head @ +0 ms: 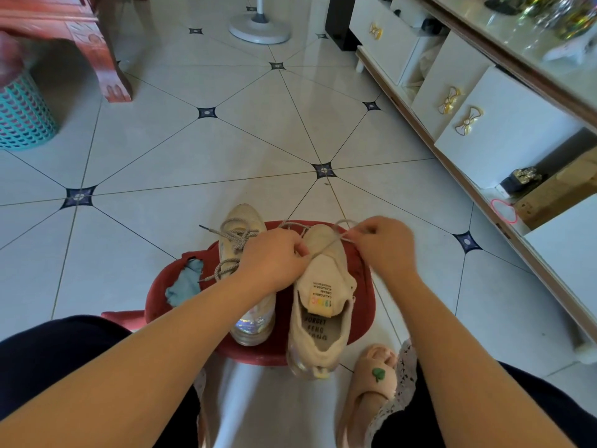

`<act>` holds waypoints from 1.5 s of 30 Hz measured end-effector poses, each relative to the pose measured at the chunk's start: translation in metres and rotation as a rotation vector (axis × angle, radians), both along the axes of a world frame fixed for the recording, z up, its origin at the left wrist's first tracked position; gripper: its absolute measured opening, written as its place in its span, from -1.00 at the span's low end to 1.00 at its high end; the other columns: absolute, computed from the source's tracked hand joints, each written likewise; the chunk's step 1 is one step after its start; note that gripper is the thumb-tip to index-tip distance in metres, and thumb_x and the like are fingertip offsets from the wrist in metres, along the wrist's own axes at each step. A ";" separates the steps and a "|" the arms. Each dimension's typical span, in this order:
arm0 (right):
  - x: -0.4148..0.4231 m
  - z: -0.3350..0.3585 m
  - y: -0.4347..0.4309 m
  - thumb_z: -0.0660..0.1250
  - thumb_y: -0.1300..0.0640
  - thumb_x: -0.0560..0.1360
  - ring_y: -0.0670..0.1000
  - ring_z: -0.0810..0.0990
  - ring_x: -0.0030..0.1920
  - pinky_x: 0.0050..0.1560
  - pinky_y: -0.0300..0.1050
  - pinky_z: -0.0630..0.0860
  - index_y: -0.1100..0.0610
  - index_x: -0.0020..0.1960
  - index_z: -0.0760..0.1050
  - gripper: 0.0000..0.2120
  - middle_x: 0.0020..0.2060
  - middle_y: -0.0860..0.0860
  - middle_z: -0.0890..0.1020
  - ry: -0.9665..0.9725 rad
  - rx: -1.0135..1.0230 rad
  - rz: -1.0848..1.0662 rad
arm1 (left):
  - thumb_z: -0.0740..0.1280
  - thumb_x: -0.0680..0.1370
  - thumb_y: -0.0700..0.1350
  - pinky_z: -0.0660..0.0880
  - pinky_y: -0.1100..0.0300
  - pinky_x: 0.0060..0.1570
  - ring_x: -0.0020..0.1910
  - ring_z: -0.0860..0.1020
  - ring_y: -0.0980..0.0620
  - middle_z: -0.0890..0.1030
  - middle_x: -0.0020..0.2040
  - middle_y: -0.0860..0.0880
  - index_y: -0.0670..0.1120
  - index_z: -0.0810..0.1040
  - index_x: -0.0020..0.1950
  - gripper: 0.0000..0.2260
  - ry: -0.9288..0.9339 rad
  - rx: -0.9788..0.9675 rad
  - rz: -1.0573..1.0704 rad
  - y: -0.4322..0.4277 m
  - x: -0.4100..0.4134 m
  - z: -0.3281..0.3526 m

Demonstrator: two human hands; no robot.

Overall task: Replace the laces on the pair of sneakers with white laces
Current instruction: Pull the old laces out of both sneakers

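Two beige sneakers stand side by side on a red stool (360, 318). The left sneaker (250, 318) still carries a grey speckled lace (232, 240) lying in loose loops over its front. The right sneaker (323, 305) shows its tongue and open insole. My left hand (274, 257) rests curled at this shoe's upper, pinching a pale lace (326, 245). My right hand (384, 247) pinches the same lace's other side, and the strand runs taut between both hands across the toe.
A blue-grey cloth (185, 282) lies on the stool's left side. A pink slipper (376, 379) sits on the tiled floor near the stool. A white cabinet (484, 101) lines the right, a teal basket (22, 114) and red wooden furniture (97, 43) stand at left, a fan base (260, 27) at the far end.
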State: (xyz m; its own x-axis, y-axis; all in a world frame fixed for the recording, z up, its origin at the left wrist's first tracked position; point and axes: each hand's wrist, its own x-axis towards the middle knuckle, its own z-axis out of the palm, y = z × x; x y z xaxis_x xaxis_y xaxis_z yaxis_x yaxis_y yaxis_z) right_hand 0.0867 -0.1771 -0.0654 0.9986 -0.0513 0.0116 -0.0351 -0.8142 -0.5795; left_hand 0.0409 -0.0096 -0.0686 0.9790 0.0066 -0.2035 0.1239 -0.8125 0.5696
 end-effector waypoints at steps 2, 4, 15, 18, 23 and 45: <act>0.009 0.011 -0.025 0.36 0.10 0.44 -0.01 0.46 -0.35 -0.31 -0.19 0.38 0.16 -0.18 0.60 -0.87 -0.37 -0.02 0.56 -0.054 0.120 -0.178 | 0.34 0.46 0.08 0.41 0.18 -0.14 -0.21 0.45 0.12 0.42 -0.35 0.20 0.07 0.58 -0.16 -0.89 -0.008 -0.006 0.004 0.001 0.000 -0.001; 0.011 0.014 -0.033 0.36 0.10 0.44 -0.01 0.45 -0.39 -0.25 -0.10 0.44 0.18 -0.18 0.60 -0.86 -0.42 -0.02 0.53 0.001 0.120 -0.143 | 0.34 0.46 0.07 0.42 0.17 -0.12 -0.20 0.46 0.12 0.45 -0.33 0.20 0.07 0.60 -0.15 -0.89 -0.005 -0.008 -0.006 0.000 -0.001 -0.001; -0.010 -0.018 0.031 0.27 0.05 0.49 -0.13 0.42 -0.37 -0.42 -0.28 0.26 0.02 -0.24 0.50 -0.85 -0.39 -0.11 0.47 0.215 -0.109 0.426 | 0.28 0.45 -0.15 0.44 0.02 0.09 -0.01 0.53 -0.01 0.56 -0.12 0.08 0.02 0.61 -0.04 -0.83 0.044 0.030 -0.022 -0.002 -0.002 0.002; -0.008 -0.018 0.035 0.29 0.10 0.49 -0.08 0.47 -0.32 -0.37 -0.26 0.35 0.10 -0.15 0.58 -0.88 -0.34 -0.06 0.52 0.295 0.004 0.420 | 0.28 0.45 -0.14 0.45 0.05 0.05 -0.03 0.53 0.01 0.56 -0.13 0.09 0.03 0.62 -0.04 -0.83 0.043 0.033 -0.025 -0.001 -0.002 0.001; -0.011 -0.021 0.032 0.33 0.14 0.47 -0.10 0.44 -0.42 -0.42 -0.25 0.38 0.10 -0.26 0.50 -0.86 -0.42 -0.06 0.49 0.345 0.204 0.237 | 0.29 0.48 -0.07 0.47 0.09 -0.03 -0.04 0.55 0.00 0.60 -0.12 0.08 0.04 0.63 -0.05 -0.86 0.022 0.043 -0.019 -0.001 -0.001 0.001; -0.006 -0.022 0.030 0.31 0.08 0.44 -0.12 0.37 -0.42 -0.41 -0.21 0.27 0.04 -0.34 0.41 -0.80 -0.44 -0.10 0.43 0.236 -0.021 0.402 | 0.33 0.49 -0.05 0.45 0.06 0.09 0.07 0.54 -0.02 0.62 0.05 0.00 0.01 0.61 0.05 -0.83 0.083 0.020 -0.012 -0.001 -0.001 0.002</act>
State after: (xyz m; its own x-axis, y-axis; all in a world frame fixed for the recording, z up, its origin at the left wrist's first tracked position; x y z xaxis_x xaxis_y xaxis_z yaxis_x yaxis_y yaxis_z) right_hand 0.0809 -0.1470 -0.0879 0.9146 0.3384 -0.2211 0.1572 -0.8017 -0.5767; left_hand 0.0396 -0.0103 -0.0664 0.9588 -0.0002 -0.2840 0.1600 -0.8256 0.5411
